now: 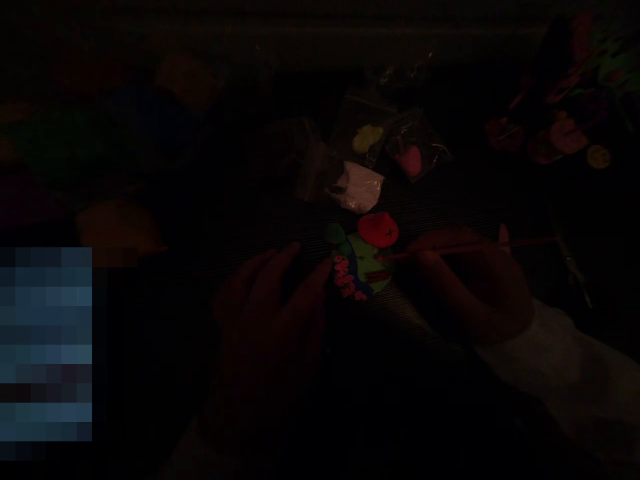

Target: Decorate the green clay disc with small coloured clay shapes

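While right fingers [447, 277] grip a stick [405, 255], the disc [369, 251] lies beside open left fingers [275, 273].

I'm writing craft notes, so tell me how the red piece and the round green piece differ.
The red piece looks smaller than the green piece. The red piece shows a dark cross mark; the green piece carries a blue band and pink curls. Both lie between the left hand and the right hand.
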Tool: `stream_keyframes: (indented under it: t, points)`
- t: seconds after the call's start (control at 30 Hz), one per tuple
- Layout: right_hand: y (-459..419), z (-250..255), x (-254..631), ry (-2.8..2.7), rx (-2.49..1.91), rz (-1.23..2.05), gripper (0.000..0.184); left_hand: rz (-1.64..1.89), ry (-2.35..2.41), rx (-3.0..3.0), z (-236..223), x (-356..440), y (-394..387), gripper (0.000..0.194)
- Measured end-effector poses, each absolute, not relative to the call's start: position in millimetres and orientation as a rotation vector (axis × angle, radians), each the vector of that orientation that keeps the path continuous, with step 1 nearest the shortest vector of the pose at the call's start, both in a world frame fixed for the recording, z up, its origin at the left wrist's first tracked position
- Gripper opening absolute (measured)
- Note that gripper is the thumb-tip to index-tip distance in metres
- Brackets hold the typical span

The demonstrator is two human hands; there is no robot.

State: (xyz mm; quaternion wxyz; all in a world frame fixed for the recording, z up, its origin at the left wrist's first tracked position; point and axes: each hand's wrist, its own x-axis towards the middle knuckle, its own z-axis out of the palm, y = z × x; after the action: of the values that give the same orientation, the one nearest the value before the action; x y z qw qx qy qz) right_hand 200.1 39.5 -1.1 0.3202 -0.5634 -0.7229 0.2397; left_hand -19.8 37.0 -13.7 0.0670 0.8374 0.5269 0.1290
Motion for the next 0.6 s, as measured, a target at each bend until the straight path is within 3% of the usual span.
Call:
stream_keyframes:
  t: [0.6]
  points:
    - [40.8, -1.0, 198.6, -1.894, -1.500, 0.595, 0.013, 0.374, 1.581, 2.537, -15.5, -20.8, 38.0, 0.041]
